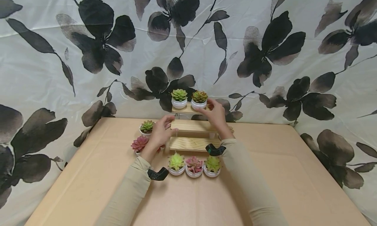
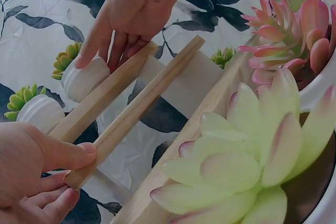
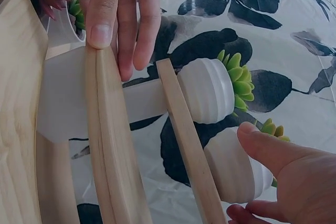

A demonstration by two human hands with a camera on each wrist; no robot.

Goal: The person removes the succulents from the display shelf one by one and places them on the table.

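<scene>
A three-tiered wooden stand (image 1: 189,125) with white supports is at the back of the table. On its top tier are two small artificial succulents in white pots: a green one (image 1: 179,98) at left and a yellow-green one (image 1: 199,101) at right. My right hand (image 1: 216,116) holds the right pot, its thumb against the front. With thumb above and fingers below, my left hand (image 1: 160,131) pinches the left end of the middle wooden tier (image 2: 136,111). In the right wrist view, the right thumb lies along the white pot (image 3: 231,156), just above the top tier's board (image 3: 189,140).
Before the stand sits a row of potted succulents: light green (image 1: 176,162), pink (image 1: 194,165) and green (image 1: 212,164). At left, partly behind my left arm, are a green succulent (image 1: 147,126) and a red-pink one (image 1: 139,143). A floral cloth (image 1: 206,55) hangs behind the table (image 1: 265,173).
</scene>
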